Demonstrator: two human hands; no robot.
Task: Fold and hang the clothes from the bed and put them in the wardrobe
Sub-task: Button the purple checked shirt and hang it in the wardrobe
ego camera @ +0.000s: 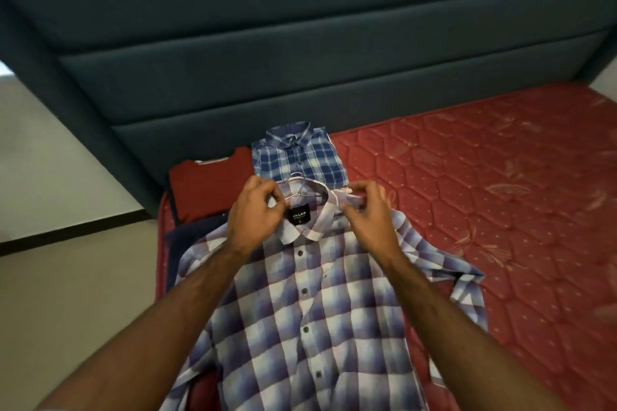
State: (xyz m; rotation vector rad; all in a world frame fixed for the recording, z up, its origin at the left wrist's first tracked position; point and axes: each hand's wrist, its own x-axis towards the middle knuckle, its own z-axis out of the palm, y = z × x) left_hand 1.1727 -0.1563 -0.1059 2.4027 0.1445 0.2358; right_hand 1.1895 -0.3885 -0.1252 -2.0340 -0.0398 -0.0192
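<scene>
The lilac, blue and white checked button-up shirt [310, 307] lies face up and buttoned on the near left part of the bed, its long axis running from the near edge away toward the headboard, with the collar at the far end, directly under both hands. A thin silver wire hanger [298, 188] sits inside the neck, its hook poking out just beyond the collar, so lifting the shirt turns on that far end. The left hand [255, 215] pinches the left side of the collar close to the hanger wire; the right hand [365, 213] pinches the right side of the collar. Both are equally near, one at each side of the black neck label. The cloth looks soft and light, with a crumpled short sleeve spread to the right. Just beyond the collar lies a folded blue and white plaid shirt [297, 157], a folded red garment [208, 190] to its left, and a dark navy cloth [195, 230] partly under the checked shirt. They rest on a red quilted mattress [484, 210] with a stitched hexagon pattern, backed by a dark teal padded headboard [300, 70].
</scene>
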